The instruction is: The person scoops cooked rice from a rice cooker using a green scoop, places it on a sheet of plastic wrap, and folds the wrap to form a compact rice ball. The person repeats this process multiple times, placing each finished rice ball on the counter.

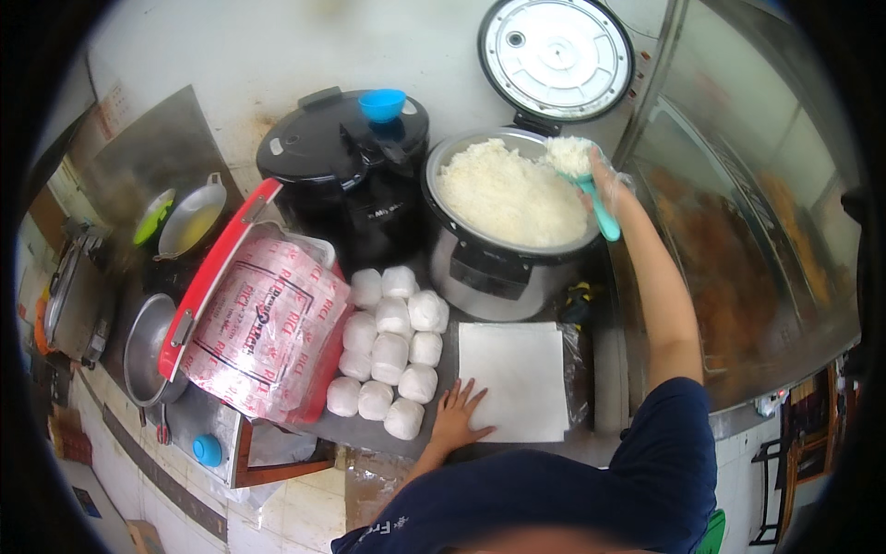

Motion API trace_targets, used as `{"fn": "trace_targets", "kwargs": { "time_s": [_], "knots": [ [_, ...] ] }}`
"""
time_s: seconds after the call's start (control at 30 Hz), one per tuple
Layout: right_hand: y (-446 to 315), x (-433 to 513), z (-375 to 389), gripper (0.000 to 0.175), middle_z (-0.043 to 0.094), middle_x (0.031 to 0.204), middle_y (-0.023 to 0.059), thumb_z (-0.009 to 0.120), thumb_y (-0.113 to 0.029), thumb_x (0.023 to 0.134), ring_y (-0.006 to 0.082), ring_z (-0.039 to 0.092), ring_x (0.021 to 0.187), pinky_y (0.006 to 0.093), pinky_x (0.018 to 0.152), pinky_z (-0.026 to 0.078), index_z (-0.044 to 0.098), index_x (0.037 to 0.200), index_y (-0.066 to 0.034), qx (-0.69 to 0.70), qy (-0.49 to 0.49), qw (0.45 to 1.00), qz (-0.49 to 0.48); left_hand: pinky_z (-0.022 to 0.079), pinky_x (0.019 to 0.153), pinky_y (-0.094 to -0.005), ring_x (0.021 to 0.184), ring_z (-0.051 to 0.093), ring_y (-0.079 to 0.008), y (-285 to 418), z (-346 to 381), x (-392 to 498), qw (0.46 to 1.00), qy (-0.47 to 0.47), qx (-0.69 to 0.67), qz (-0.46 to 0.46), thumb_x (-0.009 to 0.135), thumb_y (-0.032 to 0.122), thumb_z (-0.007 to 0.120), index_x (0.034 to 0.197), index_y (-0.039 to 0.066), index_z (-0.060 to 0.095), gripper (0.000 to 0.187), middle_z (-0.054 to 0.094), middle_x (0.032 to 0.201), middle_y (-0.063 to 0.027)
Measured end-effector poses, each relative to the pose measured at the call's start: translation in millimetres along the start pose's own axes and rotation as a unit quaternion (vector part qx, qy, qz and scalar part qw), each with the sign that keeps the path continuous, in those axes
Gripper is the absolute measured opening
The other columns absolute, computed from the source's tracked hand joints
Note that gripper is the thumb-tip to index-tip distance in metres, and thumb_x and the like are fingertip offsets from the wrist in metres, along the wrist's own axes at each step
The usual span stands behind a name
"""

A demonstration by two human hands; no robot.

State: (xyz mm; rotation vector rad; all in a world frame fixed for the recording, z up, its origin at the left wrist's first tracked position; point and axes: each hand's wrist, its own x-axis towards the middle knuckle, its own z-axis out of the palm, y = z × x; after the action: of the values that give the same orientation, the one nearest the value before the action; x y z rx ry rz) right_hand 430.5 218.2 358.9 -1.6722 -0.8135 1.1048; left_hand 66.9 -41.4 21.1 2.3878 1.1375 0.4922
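Note:
My right hand (606, 181), in a clear plastic glove, grips a teal rice scoop (605, 211) at the right rim of a large rice cooker (484, 273). A lump of rice (569, 155) sits on the scoop, above the cooked rice (509, 194) that fills the pot. My bare left hand (459, 418) rests with spread fingers on the lower left edge of a stack of white paper sheets (512, 377). Several round white paper-wrapped bundles (390, 352) stand grouped left of the sheets.
The cooker's raised lid (557, 55) leans by the wall. Beside it stands a black closed cooker (346, 201) with a blue bowl (382, 105) on top. A red cooler (214, 277) with printed plastic packaging (270, 325) is at left; a glass display case (734, 208) stands right.

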Motion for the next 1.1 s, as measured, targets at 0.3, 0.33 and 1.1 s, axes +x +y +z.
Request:
{"fn": "trace_targets", "kwargs": {
  "time_s": [0.3, 0.33, 1.1],
  "knots": [
    [75.1, -156.6, 1.7, 0.071, 0.056, 0.072, 0.0047, 0.037, -0.077, 0.094, 0.0108, 0.046, 0.047, 0.0250, 0.039, 0.037, 0.056, 0.106, -0.0104, 0.186, -0.098, 0.976, -0.058, 0.014, 0.122, -0.0534, 0.153, 0.014, -0.0344, 3.3, -3.6, 2.0, 0.997, -0.054, 0.046, -0.020, 0.072, 0.072, 0.071, 0.157, 0.013, 0.031, 0.111, 0.023, 0.164, -0.0131],
    [96.2, -176.1, 3.9, 0.070, 0.056, 0.072, 0.0044, 0.037, -0.077, 0.094, 0.0106, 0.046, 0.046, 0.0248, 0.039, 0.037, 0.057, 0.108, -0.0109, 0.181, -0.112, 0.976, -0.054, 0.014, 0.122, -0.0532, 0.153, 0.014, -0.0346, 3.9, -3.5, 2.5, 0.998, -0.049, 0.040, -0.017, 0.071, 0.072, 0.073, 0.156, 0.011, 0.029, 0.114, 0.023, 0.164, -0.0141],
    [379.4, -217.4, 91.5, 0.075, 0.049, 0.124, 0.0172, 0.063, -0.058, 0.089, 0.0371, 0.060, 0.103, 0.0475, 0.082, 0.054, 0.031, 0.154, -0.0395, -0.642, -0.025, 0.762, -0.082, 0.014, 0.123, -0.0496, 0.154, 0.013, -0.0336, 5.8, -8.0, 6.7, 0.994, -0.090, 0.042, -0.039, 0.063, 0.071, 0.079, 0.157, -0.002, 0.015, 0.135, 0.020, 0.164, -0.0189]
  ]
}}
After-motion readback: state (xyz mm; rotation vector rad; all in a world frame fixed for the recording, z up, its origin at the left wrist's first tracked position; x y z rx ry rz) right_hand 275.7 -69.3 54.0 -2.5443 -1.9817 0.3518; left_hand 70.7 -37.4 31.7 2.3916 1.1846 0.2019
